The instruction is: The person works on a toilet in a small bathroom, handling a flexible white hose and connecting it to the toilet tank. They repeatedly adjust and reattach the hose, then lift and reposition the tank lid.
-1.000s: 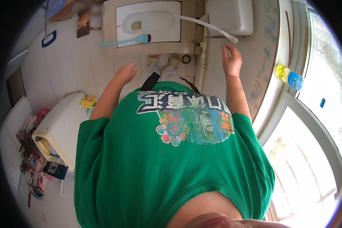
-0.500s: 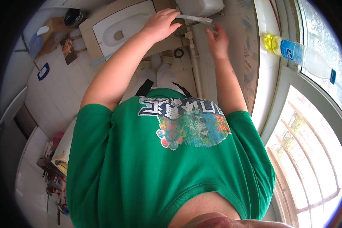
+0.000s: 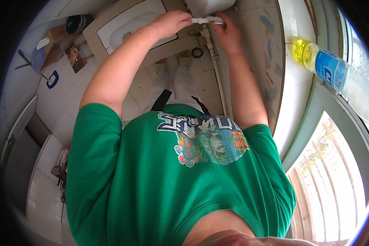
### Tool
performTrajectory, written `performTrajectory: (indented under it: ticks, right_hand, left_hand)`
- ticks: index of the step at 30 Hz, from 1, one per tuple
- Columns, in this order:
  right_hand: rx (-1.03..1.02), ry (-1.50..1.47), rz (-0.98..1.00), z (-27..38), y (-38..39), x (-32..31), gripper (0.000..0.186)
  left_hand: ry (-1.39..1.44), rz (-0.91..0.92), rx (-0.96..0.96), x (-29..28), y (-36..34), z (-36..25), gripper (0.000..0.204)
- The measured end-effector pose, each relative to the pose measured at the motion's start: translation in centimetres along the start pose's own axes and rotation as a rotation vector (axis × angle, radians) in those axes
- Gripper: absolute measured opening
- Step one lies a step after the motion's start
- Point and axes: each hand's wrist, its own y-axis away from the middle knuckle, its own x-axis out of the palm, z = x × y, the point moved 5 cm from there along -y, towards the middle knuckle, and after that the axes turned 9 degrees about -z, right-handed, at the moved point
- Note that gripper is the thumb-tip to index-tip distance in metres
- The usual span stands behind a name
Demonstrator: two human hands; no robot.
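At the top of the head view, a slender white handle-like piece (image 3: 206, 20) with a ribbed section lies roughly level between my two hands. My left hand (image 3: 171, 24) has its fingers closed round the left end. The thumb and fingers of my right hand (image 3: 228, 36) pinch the other end, which looks thicker and curved. What lies inside the left grip is hidden, so I cannot tell how far the piece extends. Both forearms reach forward, over a white squat toilet (image 3: 106, 37) on the left and the floor.
A white tank-like box (image 3: 211, 5) sits just beyond the hands. A pale pipe (image 3: 214, 67) runs along the floor. On the right ledge lies a clear bottle with yellow liquid (image 3: 322, 65), beside a window. A black bin (image 3: 78, 24) and a blue-edged mop (image 3: 52, 80) are at left.
My right hand has moved up and left and closed on the white piece's right end. Earlier it was apart from it. A light blue stick seen below my left forearm is out of sight.
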Motion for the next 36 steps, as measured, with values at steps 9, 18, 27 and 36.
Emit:
performTrajectory:
  ticks: [9,18,27,36]
  right_hand:
    - [0.129,-0.050,0.064,0.0,-1.7,-0.3,0.034]
    - [0.063,0.011,0.049,-0.2,-1.7,-0.4,0.035]
    - [0.115,-0.071,0.034,1.7,-0.8,-1.1,0.056]
    - [0.571,-0.398,0.084,0.3,3.0,-1.7,0.062]
  left_hand:
    - [-0.031,-0.331,0.168,0.2,0.0,-2.4,0.010]
    - [-0.083,-0.397,0.166,0.9,0.6,-2.7,0.014]
    - [-0.168,-0.497,0.082,-1.9,1.9,-3.7,0.033]
    - [-0.131,-0.401,-0.206,-0.9,16.6,1.2,0.031]
